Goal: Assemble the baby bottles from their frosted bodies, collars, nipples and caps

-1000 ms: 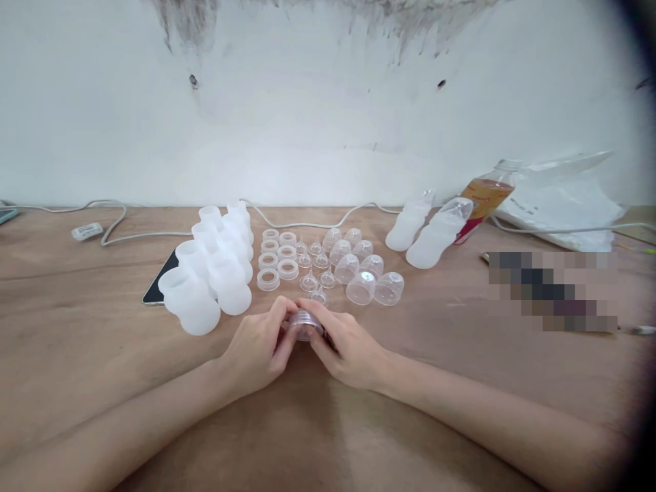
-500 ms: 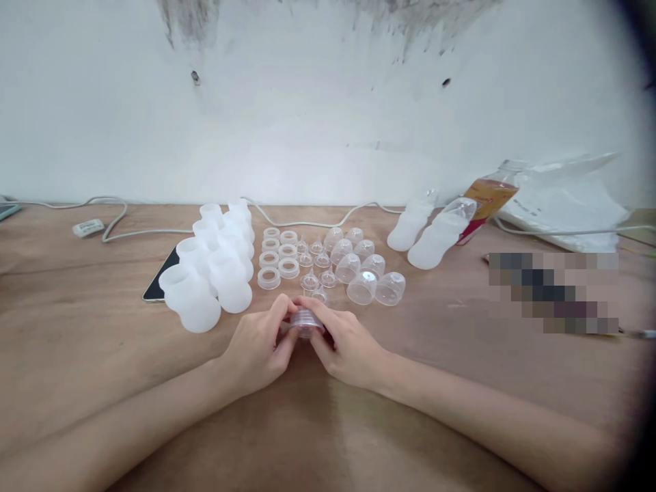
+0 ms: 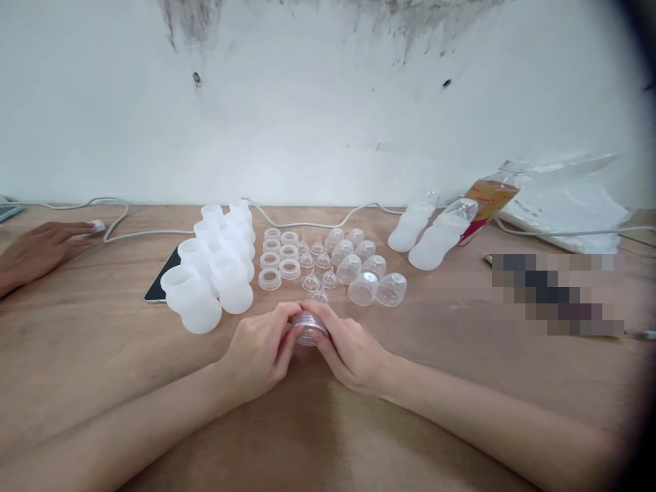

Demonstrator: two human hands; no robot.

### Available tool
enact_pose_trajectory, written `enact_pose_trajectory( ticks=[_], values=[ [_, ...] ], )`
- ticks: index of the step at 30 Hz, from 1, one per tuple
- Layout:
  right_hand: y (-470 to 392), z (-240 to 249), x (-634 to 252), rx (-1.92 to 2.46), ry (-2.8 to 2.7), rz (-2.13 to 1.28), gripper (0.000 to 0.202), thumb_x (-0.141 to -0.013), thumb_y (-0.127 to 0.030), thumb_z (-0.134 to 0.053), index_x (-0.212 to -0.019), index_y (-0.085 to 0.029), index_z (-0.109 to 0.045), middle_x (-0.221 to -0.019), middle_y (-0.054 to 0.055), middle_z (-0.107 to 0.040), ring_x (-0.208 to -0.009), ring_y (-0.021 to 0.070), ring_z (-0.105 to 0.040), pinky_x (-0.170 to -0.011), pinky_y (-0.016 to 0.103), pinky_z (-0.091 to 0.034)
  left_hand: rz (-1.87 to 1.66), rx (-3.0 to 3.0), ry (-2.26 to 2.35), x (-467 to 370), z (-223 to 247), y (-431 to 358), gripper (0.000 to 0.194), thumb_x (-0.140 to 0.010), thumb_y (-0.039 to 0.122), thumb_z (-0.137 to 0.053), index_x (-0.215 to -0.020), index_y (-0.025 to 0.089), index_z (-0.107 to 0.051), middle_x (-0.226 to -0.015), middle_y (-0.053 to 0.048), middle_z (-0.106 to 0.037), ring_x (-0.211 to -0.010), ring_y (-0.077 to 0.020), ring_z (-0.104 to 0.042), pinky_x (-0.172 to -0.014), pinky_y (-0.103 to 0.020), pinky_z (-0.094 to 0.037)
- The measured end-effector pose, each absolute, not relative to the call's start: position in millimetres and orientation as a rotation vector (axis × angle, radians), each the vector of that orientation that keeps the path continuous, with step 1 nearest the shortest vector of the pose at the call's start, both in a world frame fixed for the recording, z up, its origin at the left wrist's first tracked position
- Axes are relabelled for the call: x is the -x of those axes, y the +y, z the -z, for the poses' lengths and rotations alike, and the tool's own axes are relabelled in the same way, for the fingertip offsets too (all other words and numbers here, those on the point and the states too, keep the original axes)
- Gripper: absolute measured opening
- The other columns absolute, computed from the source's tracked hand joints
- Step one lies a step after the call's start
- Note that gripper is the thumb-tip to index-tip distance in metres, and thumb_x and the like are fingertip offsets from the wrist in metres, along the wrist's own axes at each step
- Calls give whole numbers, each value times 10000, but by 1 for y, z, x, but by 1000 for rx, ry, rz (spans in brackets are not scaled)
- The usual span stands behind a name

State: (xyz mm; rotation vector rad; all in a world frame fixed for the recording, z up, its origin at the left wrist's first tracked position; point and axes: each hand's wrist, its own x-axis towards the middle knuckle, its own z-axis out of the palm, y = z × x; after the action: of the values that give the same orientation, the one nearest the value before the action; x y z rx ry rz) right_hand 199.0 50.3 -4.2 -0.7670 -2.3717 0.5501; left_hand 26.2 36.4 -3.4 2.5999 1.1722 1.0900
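Note:
Between the fingertips of both hands is a clear ridged bottle collar ring (image 3: 310, 329); whether another part sits inside it is hidden. My left hand (image 3: 260, 347) is closed on its left side, and my right hand (image 3: 354, 354) pinches the right side. Just beyond them several clear bottle nipples (image 3: 309, 282) stand in rows, the closest one almost at my fingers. Left of the nipples lie several translucent collar rings (image 3: 269, 285) in two columns. Several clear domed caps (image 3: 363, 290) are lined up to the right.
Several frosted white bottles (image 3: 201, 313) stand at left, beside a dark phone (image 3: 162, 279). Two capped bottles (image 3: 429, 250), a drink bottle (image 3: 486, 199) and a plastic bag (image 3: 568, 205) are at right. Another person's hand (image 3: 44, 251) touches a white plug block (image 3: 96, 226) on the cable (image 3: 148, 234).
Another person's hand has come in from the left and reached the white plug block. My hands have shifted slightly with the collar ring, which now shows more of its ridged side.

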Motion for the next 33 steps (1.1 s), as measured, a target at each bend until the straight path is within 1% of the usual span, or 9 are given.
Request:
enact_pose_trajectory(
  ticks=[4,10,14,19,21,24,26,29,33],
  values=[
    [49,5,-196,741,-2335,-349,247,-857,-159,-260,-1099,-165,-307,-883,74,-587,-639,134,-564,-545,235,-437,-1123,-2606,1143,-28,3,35,141,-840,162,-349,-980,172,-366,-737,-12,-581,-570,-106,-563,-512,-194,-411],
    [47,2,-193,727,-2300,-345,165,-851,-130,-271,-977,-177,-366,-731,21,-555,-561,100,-504,-502,195,-387,-1160,-2630,1125,-28,2,34,128,-807,141,-367,-930,172,-382,-685,1,-535,-575,-106,-531,-532,-199,-408],
    [44,1,-193,750,-2313,-345,170,-842,-123,-277,-958,-178,-388,-749,25,-562,-576,96,-505,-499,192,-371,-1172,-2628,1123,-28,2,34,115,-787,120,-371,-882,175,-403,-678,1,-522,-592,-106,-521,-529,-197,-394],
    [50,3,-196,700,-2350,-258,170,-830,-124,-280,-964,-176,-371,-670,5,-558,-514,96,-500,-450,192,-333,-1118,-2538,1097,-27,0,35,84,-795,138,-383,-860,176,-420,-686,4,-536,-594,-99,-516,-536,-195,-401],
    [54,4,-199,643,-2390,-230,182,-838,-140,-268,-1001,-167,-344,-680,16,-566,-517,107,-507,-447,200,-338,-1061,-2486,1074,-27,0,35,74,-808,171,-395,-879,178,-413,-703,1,-541,-575,-97,-508,-517,-194,-405],
    [58,5,-204,620,-2459,-248,228,-840,-148,-265,-1064,-151,-307,-739,42,-574,-573,124,-527,-491,217,-377,-985,-2413,1075,-25,0,36,130,-805,191,-427,-929,189,-384,-770,0,-561,-570,-89,-516,-496,-185,-408],
    [59,6,-206,620,-2505,-267,268,-827,-147,-286,-1095,-143,-295,-791,59,-576,-621,135,-540,-517,230,-395,-969,-2399,1078,-24,1,37,158,-793,167,-439,-933,196,-375,-798,6,-563,-589,-85,-521,-514,-181,-414],
    [58,7,-206,647,-2545,-281,316,-803,-132,-314,-1119,-139,-292,-858,75,-581,-673,147,-557,-524,241,-412,-981,-2411,1095,-22,3,39,167,-763,105,-433,-893,195,-380,-772,16,-543,-610,-84,-510,-549,-182,-413],
    [54,9,-202,714,-2522,-294,325,-780,-101,-319,-1103,-143,-327,-868,75,-590,-756,161,-581,-578,251,-446,-979,-2465,1099,-23,3,40,166,-726,62,-429,-819,190,-378,-718,25,-502,-619,-91,-489,-563,-189,-394]
  ],
)
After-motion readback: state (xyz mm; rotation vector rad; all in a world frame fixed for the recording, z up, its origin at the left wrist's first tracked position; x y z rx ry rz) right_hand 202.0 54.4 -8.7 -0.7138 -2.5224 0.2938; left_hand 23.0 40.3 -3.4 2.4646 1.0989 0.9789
